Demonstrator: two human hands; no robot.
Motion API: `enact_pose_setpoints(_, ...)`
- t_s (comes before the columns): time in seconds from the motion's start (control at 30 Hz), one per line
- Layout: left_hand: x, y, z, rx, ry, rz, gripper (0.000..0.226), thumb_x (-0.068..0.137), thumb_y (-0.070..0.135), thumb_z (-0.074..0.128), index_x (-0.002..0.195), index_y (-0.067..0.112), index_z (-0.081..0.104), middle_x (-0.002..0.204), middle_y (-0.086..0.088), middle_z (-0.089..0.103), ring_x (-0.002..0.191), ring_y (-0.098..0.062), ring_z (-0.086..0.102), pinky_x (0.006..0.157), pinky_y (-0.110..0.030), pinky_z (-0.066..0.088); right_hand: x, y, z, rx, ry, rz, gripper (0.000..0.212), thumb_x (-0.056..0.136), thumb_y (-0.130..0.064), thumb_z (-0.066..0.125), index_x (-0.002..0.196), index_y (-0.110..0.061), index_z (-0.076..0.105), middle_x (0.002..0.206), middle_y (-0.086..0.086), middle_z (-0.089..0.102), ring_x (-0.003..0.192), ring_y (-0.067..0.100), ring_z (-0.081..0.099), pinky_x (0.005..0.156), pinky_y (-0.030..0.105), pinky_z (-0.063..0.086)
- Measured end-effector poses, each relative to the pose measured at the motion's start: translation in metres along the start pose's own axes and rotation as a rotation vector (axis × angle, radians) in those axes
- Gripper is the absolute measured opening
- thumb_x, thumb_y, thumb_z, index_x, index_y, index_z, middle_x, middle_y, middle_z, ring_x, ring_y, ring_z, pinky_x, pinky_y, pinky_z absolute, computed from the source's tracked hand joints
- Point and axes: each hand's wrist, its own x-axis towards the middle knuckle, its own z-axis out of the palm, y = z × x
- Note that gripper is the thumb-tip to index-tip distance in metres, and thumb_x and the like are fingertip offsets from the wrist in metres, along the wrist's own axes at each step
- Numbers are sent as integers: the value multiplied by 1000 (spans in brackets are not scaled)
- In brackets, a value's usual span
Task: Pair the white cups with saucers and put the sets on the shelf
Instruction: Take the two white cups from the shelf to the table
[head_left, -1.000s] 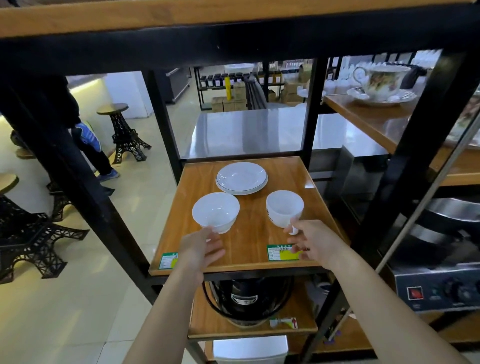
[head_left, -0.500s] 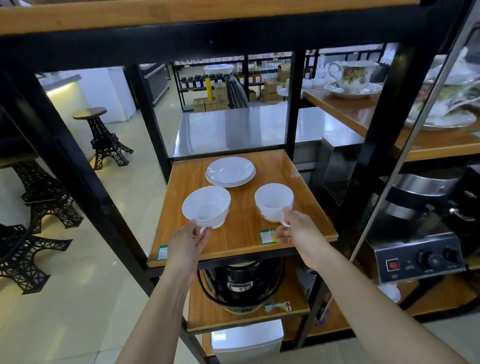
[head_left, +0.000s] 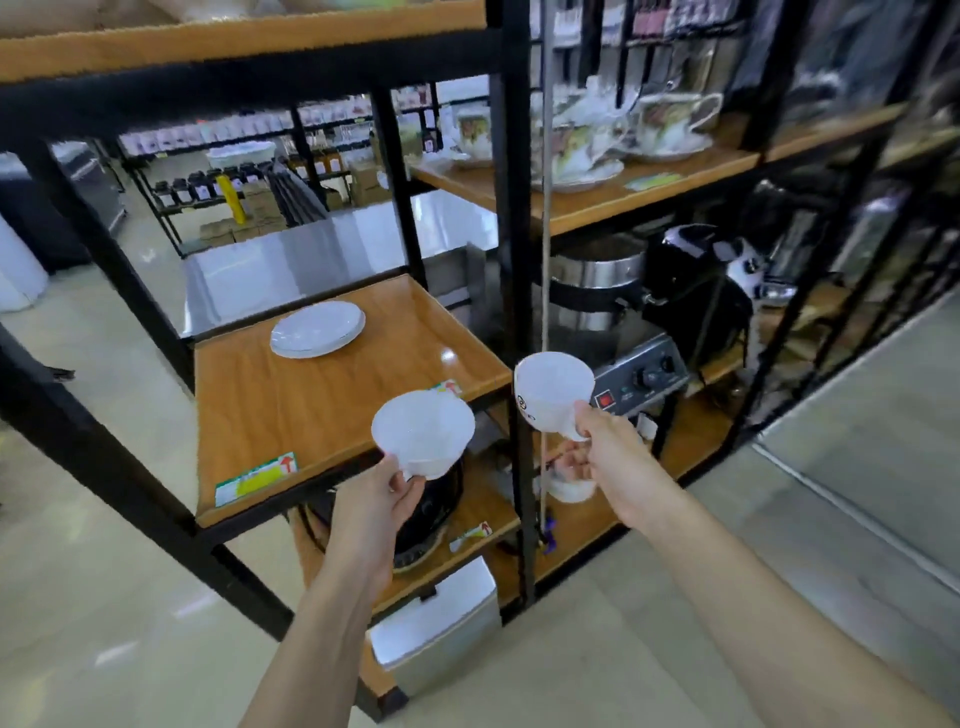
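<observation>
From the head view, no sets are made up yet, as far as I can tell. The person is holding a white cup in each hand, both lifted clear of the wooden shelf, and neither is sitting on a saucer. The left hand is pinching the wider cup near its handle, fingers clamped on it, out past the shelf's near edge. The right hand is gripping the taller cup by its handle too, fingers closed round it, over to the right in front of the black upright.

The saucers are sitting stacked at the far side of the shelf, so pairing and placing is all left to do.

The cups are looking like smooth glossy white ceramic, rounded and flaring at the rim; the taller one is showing a small dark mark. The saucers are shallow, thin-rimmed discs. The shelf board is shiny varnished wood in a matte black metal frame.
</observation>
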Motion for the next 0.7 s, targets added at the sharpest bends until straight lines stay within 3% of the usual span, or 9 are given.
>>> enact_pose_setpoints(0.07,-4,-15,28,18,-78,-28,22,97,11,44,88,-2,60,78,-8,46,94,-23,56,105,-37,43,-12,6,-38,31,66,0,29,99,-34,35,111,-14,51,75,8,53,65,18,51,65,30,45)
enact_pose_setpoints(0.13,-12,-29,62,43,-173,-51,36,98,13,43,125,-10,49,85,-7,51,96,-22,55,104,-36,44,-22,12,-80,20,154,-16,30,98,-36,35,110,-12,50,78,9,55,65,19,52,58,25,45)
enact_pose_setpoints(0.2,-25,-43,100,88,-242,-100,41,98,15,44,134,-4,43,94,-5,54,106,-23,59,104,-37,44,-34,17,-122,38,250,-29,28,98,-35,36,108,-12,48,75,8,53,62,18,52,54,24,43)
enact_pose_setpoints(0.3,-46,-67,158,175,-320,-170,24,97,12,47,118,6,55,106,-5,54,113,-23,59,101,-35,48,-56,25,-188,108,392,-44,27,98,-32,37,108,-11,49,67,6,48,57,17,47,54,26,40)
enact_pose_setpoints(0.33,-54,-76,178,228,-374,-182,12,96,11,46,100,8,57,101,-4,56,109,-20,58,93,-28,52,-65,28,-211,125,437,-47,28,98,-31,37,108,-9,50,67,6,47,56,17,46,55,27,40)
enact_pose_setpoints(0.4,-69,-98,219,255,-500,-180,19,97,9,45,79,11,51,86,-4,54,102,-21,54,80,-24,54,-82,34,-257,145,526,-46,27,97,-29,37,104,-7,51,66,6,44,56,18,44,58,29,40)
enact_pose_setpoints(0.53,-103,-143,304,218,-634,-228,29,94,4,48,65,9,44,79,-10,46,88,-25,54,104,-42,44,-116,45,-344,195,694,-51,24,96,-25,36,99,-7,52,67,7,44,56,18,42,60,30,38)
enact_pose_setpoints(0.6,-127,-167,344,240,-738,-244,34,96,6,45,62,9,41,88,-11,45,93,-25,52,105,-41,43,-129,50,-388,233,770,-50,23,97,-25,36,99,-9,52,75,9,45,57,17,42,58,28,38)
enact_pose_setpoints(0.7,-160,-204,403,295,-866,-281,39,96,7,45,57,9,39,95,-12,47,99,-26,55,106,-41,42,-144,58,-454,297,870,-66,34,97,-25,36,116,-3,54,86,10,45,60,15,42,57,27,40)
